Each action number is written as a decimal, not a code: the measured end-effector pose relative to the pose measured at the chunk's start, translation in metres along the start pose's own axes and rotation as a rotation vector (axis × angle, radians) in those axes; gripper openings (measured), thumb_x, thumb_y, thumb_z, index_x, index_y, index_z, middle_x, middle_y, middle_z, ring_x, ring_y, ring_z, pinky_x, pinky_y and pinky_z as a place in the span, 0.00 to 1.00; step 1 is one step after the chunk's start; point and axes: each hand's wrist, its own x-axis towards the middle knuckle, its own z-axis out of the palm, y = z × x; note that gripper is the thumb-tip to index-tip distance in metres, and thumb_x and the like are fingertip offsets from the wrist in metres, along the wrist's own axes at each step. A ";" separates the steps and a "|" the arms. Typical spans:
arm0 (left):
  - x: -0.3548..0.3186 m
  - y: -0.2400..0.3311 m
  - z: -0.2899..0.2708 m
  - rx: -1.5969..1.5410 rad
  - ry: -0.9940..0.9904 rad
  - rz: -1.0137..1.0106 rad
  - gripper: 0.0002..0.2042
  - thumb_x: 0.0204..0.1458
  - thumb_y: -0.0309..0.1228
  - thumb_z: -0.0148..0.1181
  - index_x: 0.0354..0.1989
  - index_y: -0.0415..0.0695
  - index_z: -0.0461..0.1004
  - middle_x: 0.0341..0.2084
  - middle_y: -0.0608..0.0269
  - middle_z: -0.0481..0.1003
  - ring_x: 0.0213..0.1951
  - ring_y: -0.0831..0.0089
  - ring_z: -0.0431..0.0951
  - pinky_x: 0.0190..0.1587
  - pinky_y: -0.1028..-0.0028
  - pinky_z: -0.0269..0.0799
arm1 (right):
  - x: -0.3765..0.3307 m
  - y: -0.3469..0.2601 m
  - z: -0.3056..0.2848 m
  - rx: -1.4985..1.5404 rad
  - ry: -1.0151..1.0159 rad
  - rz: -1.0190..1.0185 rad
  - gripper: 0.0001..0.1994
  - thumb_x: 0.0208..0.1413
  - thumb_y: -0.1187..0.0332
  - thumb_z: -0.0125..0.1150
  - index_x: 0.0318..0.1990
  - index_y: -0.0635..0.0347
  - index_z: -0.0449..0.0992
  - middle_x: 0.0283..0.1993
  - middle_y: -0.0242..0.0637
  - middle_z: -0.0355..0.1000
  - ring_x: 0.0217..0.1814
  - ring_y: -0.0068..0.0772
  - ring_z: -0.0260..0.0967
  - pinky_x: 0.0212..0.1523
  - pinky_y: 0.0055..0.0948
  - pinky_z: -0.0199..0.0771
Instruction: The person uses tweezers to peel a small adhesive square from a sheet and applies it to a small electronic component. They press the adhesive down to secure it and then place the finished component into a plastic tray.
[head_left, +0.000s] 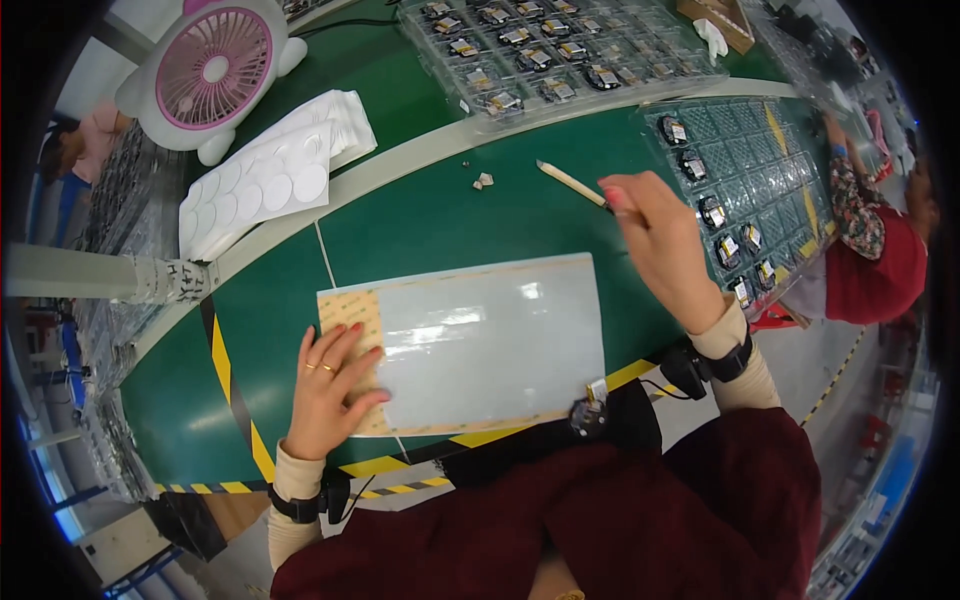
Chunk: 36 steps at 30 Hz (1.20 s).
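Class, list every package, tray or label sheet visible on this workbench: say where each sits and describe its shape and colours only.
Label sheets: far left by the fan, white stack with round stickers.
Upper tray: top centre, clear plastic grid holding small dark parts.
Right tray: right of the right hand, clear, mostly empty pockets.
Flat sheet: centre, grey-white rectangle, tan edges, under the left hand.

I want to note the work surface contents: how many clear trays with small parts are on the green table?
2. One clear tray lies at the far edge, top centre; the other tray lies at the right, beyond the right hand. More may be hidden outside the view.
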 end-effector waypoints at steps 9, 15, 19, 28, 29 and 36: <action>0.051 0.006 0.025 0.114 0.070 -0.006 0.24 0.42 0.32 0.61 0.51 0.47 0.67 0.54 0.54 0.61 0.55 0.54 0.60 0.59 0.55 0.48 | -0.018 -0.025 -0.054 1.541 -0.374 0.389 0.18 0.60 0.60 0.41 0.32 0.65 0.73 0.21 0.32 0.67 0.18 0.16 0.59 0.17 0.15 0.57; 0.064 0.005 0.033 0.197 0.105 0.033 0.23 0.45 0.23 0.54 0.53 0.43 0.64 0.55 0.52 0.59 0.55 0.52 0.58 0.58 0.61 0.52 | -0.180 0.010 0.012 -0.134 -0.453 0.024 0.12 0.48 0.65 0.57 0.38 0.59 0.73 0.31 0.45 0.71 0.24 0.43 0.69 0.24 0.34 0.71; 0.059 0.010 0.031 0.216 0.124 0.041 0.23 0.45 0.26 0.56 0.53 0.45 0.64 0.54 0.52 0.60 0.55 0.53 0.59 0.58 0.60 0.51 | -0.209 0.038 0.066 0.015 -0.446 0.033 0.11 0.48 0.65 0.57 0.38 0.59 0.73 0.36 0.44 0.69 0.26 0.42 0.69 0.24 0.33 0.71; 0.070 0.053 0.040 0.145 0.105 0.121 0.24 0.40 0.35 0.62 0.49 0.44 0.67 0.48 0.52 0.64 0.50 0.54 0.62 0.55 0.57 0.54 | -0.189 -0.015 0.011 0.107 -0.643 -0.227 0.08 0.45 0.70 0.58 0.34 0.61 0.73 0.27 0.40 0.68 0.25 0.40 0.69 0.24 0.32 0.70; 0.069 0.055 0.040 0.151 0.111 0.114 0.24 0.40 0.35 0.62 0.49 0.44 0.67 0.48 0.52 0.64 0.50 0.54 0.62 0.55 0.57 0.54 | -0.182 -0.021 0.001 0.107 -0.643 -0.238 0.08 0.45 0.70 0.58 0.34 0.61 0.73 0.27 0.40 0.68 0.25 0.40 0.69 0.24 0.32 0.70; 0.069 0.050 0.044 0.021 0.218 0.108 0.18 0.40 0.35 0.63 0.40 0.42 0.71 0.45 0.55 0.66 0.47 0.58 0.64 0.52 0.61 0.57 | -0.099 -0.066 -0.031 0.434 -0.292 -0.219 0.09 0.38 0.78 0.58 0.32 0.62 0.72 0.32 0.39 0.70 0.27 0.37 0.70 0.25 0.29 0.71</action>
